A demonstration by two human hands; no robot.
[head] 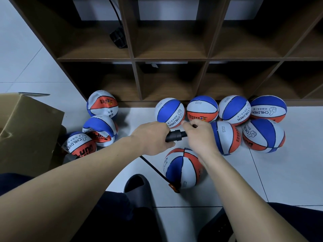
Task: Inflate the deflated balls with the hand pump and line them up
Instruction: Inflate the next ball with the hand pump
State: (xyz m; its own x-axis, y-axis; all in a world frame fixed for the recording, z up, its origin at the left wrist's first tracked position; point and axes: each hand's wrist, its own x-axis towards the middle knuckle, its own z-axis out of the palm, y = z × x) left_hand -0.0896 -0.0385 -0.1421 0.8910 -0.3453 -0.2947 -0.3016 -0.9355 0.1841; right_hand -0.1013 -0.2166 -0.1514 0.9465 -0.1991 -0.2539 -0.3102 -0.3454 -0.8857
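Observation:
My left hand (152, 137) grips the body of a black hand pump (175, 136). Around the pump's handle end, my right hand (201, 135) is curled. A black hose (153, 168) runs from the pump down to an orange fitting (173, 187) at a red, white and blue ball (181, 170) on the floor below my hands. Several round balls (230, 109) stand along the shelf base at the right. Three dented, deflated balls (99, 130) lie at the left.
A brown cubby shelf (174, 58) fills the back, with a black pedal-like object (118, 38) in one compartment. A cardboard box (26, 130) stands at the left. A dark slipper (138, 191) is on the white tiled floor near my knees.

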